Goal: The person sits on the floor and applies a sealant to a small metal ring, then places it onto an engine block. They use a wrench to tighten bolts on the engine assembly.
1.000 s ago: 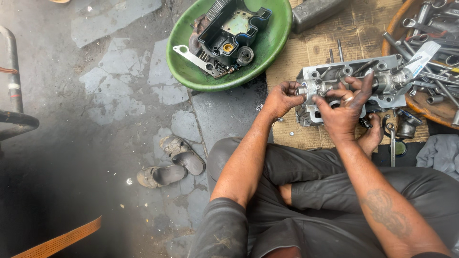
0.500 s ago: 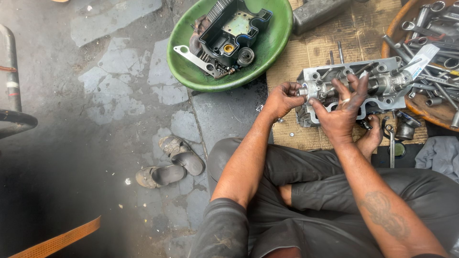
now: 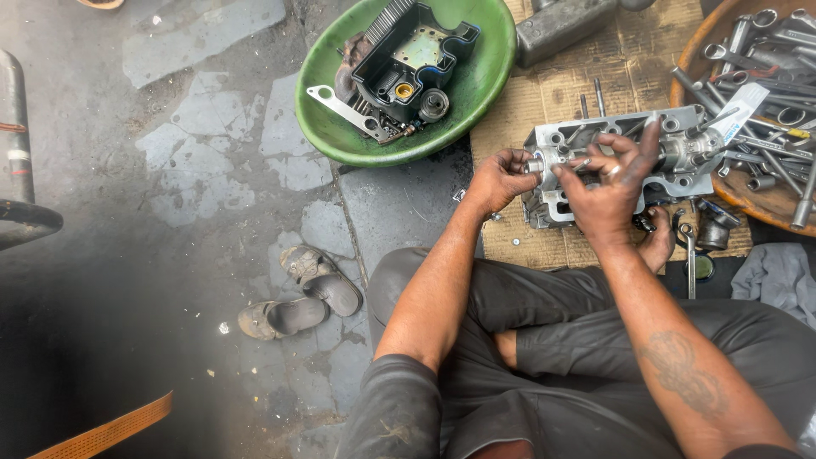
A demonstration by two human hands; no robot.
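Note:
A grey metal cylinder head (image 3: 680,153) lies on cardboard (image 3: 629,68) in front of me. My left hand (image 3: 501,180) pinches a small round metal part (image 3: 537,163) at the head's left end. My right hand (image 3: 608,183) rests over the middle of the head, fingers spread and curled, fingertips touching a shaft-like piece on it. A ring shows on one finger. My legs are crossed beneath my arms.
A green bowl (image 3: 327,127) at the back holds a black housing and metal parts. A brown tray (image 3: 748,195) of wrenches sits at right. A grey metal block (image 3: 561,30) lies behind. Two sandals (image 3: 297,293) lie on the wet floor at left. A grey rag (image 3: 778,276) lies at right.
Both hands have stayed on the cylinder head. My right hand's fingers have spread and shifted slightly over the middle. The left hand keeps pinching the end part.

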